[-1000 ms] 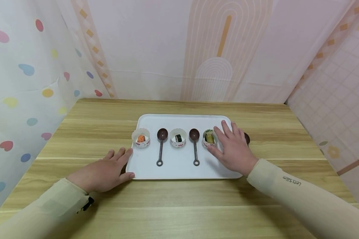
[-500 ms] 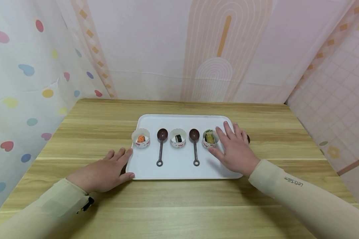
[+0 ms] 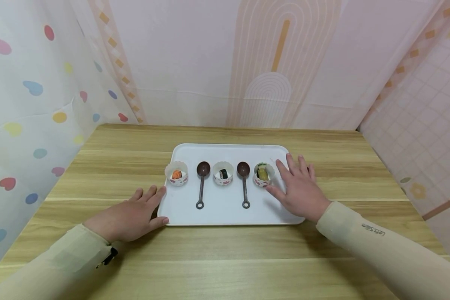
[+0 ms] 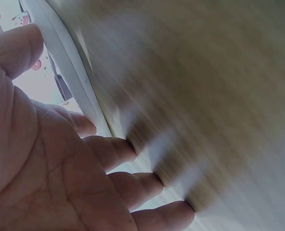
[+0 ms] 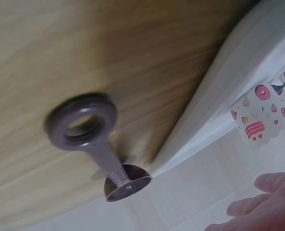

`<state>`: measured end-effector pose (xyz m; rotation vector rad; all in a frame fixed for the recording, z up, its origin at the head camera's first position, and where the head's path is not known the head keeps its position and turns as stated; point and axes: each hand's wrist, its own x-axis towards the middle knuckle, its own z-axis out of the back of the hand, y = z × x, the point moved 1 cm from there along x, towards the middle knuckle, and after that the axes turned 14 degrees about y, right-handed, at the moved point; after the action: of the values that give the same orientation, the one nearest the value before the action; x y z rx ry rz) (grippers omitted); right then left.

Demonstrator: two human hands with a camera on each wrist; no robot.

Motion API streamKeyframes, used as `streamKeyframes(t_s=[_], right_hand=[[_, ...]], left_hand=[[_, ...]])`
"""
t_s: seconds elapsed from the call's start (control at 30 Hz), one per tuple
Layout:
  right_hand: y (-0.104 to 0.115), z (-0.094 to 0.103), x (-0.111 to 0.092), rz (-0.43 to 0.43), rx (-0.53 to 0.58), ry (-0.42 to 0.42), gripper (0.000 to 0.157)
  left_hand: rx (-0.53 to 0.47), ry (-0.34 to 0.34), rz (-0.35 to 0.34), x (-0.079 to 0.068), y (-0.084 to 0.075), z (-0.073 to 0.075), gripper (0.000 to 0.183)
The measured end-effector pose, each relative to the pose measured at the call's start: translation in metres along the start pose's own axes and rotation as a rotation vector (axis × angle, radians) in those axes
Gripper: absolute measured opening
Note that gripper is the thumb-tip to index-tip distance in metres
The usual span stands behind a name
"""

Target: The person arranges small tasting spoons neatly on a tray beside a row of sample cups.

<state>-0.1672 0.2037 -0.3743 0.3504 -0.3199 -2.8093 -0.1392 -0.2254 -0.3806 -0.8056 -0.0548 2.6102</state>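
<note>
White tray (image 3: 221, 214) lies against the left fingers (image 3: 158, 196).

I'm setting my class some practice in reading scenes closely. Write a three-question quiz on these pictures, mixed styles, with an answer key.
1. In the head view, how many brown spoons are visible on the white tray?

2. True or false: the paper cup nearest the right hand holds a yellow-green piece.

3. In the right wrist view, where is the nearest spoon?
A. Inside a paper cup
B. On the wooden table, outside the tray
C. Gripped in the right hand

Key: 1. Two. 2. True. 3. B.
</note>
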Motion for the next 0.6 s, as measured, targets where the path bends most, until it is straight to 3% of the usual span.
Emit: streamKeyframes(t_s=[0.6], right_hand=[[-0.014, 0.002, -0.008, -0.022, 0.032, -0.003, 0.085]], left_hand=[[-0.002, -0.001, 0.001, 0.000, 0.000, 0.000, 0.094]])
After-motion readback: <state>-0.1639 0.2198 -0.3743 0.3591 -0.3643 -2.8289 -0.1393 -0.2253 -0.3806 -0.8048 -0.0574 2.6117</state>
